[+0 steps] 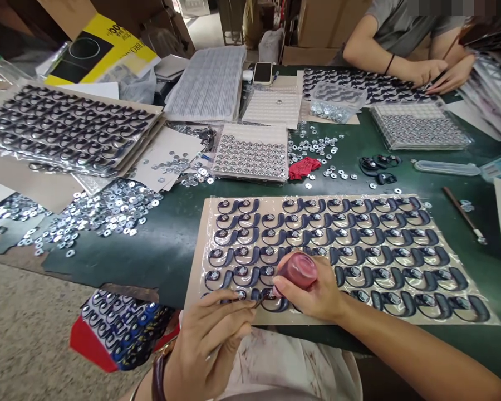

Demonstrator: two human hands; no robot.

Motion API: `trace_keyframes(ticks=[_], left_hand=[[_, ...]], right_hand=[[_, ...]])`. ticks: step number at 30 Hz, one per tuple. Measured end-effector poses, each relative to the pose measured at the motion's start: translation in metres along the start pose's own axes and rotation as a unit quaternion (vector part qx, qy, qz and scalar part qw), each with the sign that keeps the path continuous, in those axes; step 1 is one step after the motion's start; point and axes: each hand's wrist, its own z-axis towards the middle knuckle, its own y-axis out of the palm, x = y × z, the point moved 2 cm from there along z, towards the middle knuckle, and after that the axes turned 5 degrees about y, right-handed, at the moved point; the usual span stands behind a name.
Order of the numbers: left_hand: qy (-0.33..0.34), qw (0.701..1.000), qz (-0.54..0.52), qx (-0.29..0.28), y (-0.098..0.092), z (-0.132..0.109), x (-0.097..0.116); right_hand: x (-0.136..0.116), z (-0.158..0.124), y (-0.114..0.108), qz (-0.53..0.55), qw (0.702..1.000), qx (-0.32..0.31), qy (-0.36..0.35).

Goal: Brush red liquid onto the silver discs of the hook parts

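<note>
My right hand [328,295] is wrapped round a small squeeze bottle [299,270] with reddish contents, tilted with its nozzle down. The nozzle is over a dark hook-shaped piece [278,304] in the front row of a sheet [198,262]. My left hand [212,340] is closed in a pinch on a thin dark tool [259,301], its tip close to the nozzle; most of the tool is hidden by the fingers. Rows of similar dark hooked pieces, each with a round metallic centre, lie on the plastic-covered sheet. My right hand hides some of them.
Loose metal washers [117,214] are heaped at left. Behind the sheet stand a tray of round metal parts [250,159], a red cloth [304,167] and a clear box [336,103]. A stick [463,214] lies at right. A co-worker's hands [442,75] work across the table.
</note>
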Motion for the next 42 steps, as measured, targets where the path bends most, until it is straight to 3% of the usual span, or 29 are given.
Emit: trace_keyframes(ticks=[5,10,13,18,21,24,26,29,32,38,42], left_hand=[[-0.041,0.999,-0.024,0.010,-0.001,-0.002,-0.007],[-0.052,0.997,-0.045,0.029,0.001,-0.004,-0.011],[-0.056,0.997,-0.044,0.030,0.002,-0.004,-0.013],[-0.048,0.997,-0.039,0.039,0.001,-0.004,-0.012],[-0.044,0.997,-0.034,0.056,-0.002,-0.005,-0.011],[-0.023,0.997,-0.019,0.067,-0.007,-0.006,-0.011],[0.013,0.999,0.006,0.049,-0.008,-0.007,-0.010],[0.086,0.994,0.069,0.001,-0.007,-0.005,-0.008],[0.125,0.986,0.109,-0.014,-0.002,-0.001,-0.006],[0.118,0.987,0.108,-0.003,0.007,0.006,-0.008],[0.111,0.989,0.097,-0.008,0.009,0.004,-0.011]], right_hand=[[-0.007,-0.001,-0.003,-0.024,0.993,0.034,-0.113],[-0.006,-0.008,-0.002,-0.078,0.977,0.003,-0.198],[-0.007,-0.009,-0.002,-0.086,0.973,0.000,-0.213],[-0.015,-0.003,-0.006,-0.051,0.988,0.010,-0.143],[-0.017,0.001,-0.013,0.018,0.999,-0.038,-0.011],[-0.018,0.007,-0.025,0.132,0.974,-0.110,0.149],[-0.020,0.013,-0.033,0.198,0.948,-0.142,0.206],[-0.021,0.020,-0.040,0.236,0.928,-0.179,0.226],[-0.017,0.024,-0.038,0.253,0.925,-0.166,0.231],[0.002,0.026,-0.024,0.318,0.907,-0.085,0.264],[0.005,0.028,-0.027,0.331,0.900,-0.059,0.277]])
